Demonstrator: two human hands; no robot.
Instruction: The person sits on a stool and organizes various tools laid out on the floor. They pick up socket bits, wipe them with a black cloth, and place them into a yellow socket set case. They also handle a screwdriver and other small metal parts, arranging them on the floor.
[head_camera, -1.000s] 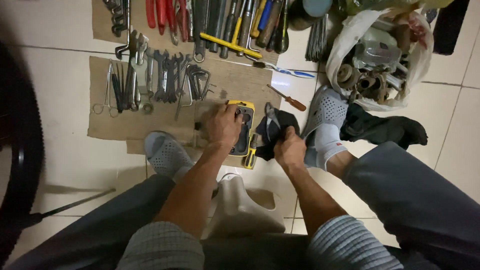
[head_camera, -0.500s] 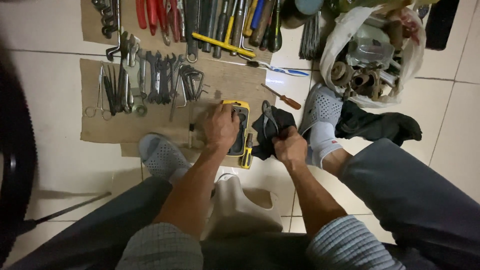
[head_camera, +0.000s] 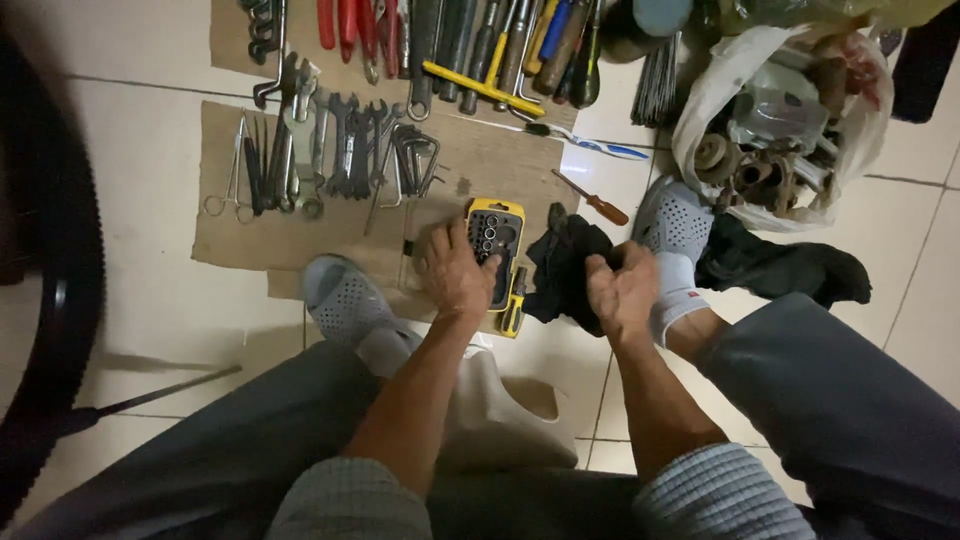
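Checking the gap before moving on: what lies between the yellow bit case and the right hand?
In the head view, a dark cloth lies between the yellow bit case and the right hand, which touches it.

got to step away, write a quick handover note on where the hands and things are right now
Left hand: flat on the yellow socket-bit case, fingers spread, gripping nothing.
Right hand: fingers closed on the black rag.
Case lies open on the cardboard sheet; small yellow screwdriver beside it; wrenches laid out further back.
Done: tools laid out.
Left: nothing lifted from the case yet.
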